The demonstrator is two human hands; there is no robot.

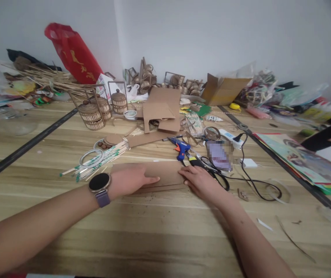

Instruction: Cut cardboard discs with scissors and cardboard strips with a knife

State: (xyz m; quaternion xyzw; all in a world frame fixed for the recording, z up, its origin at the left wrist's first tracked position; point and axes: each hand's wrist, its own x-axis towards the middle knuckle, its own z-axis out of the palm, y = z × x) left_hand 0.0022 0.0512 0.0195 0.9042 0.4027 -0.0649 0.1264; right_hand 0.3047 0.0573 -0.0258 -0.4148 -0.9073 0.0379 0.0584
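In front of me a flat brown piece of cardboard (165,172) lies on the wooden table, with a thin strip along its near edge. My left hand (130,179), wearing a watch at the wrist, is closed on its left part, thumb stretched across the top; the other fingers are mostly hidden. At the right end, the bent fingers of my right hand (202,180) grip the cardboard's edge. Just beyond that hand lie a blue glue gun (182,150) and a yellow-and-black handled tool (195,160).
Bamboo sticks (104,158) with white rings (91,158) lie left. Small lidded baskets (91,114) stand behind them. Cut cardboard (162,104) is stacked at the back. A power strip (231,138), black cable (245,173) and coloured sheets (293,158) lie right.
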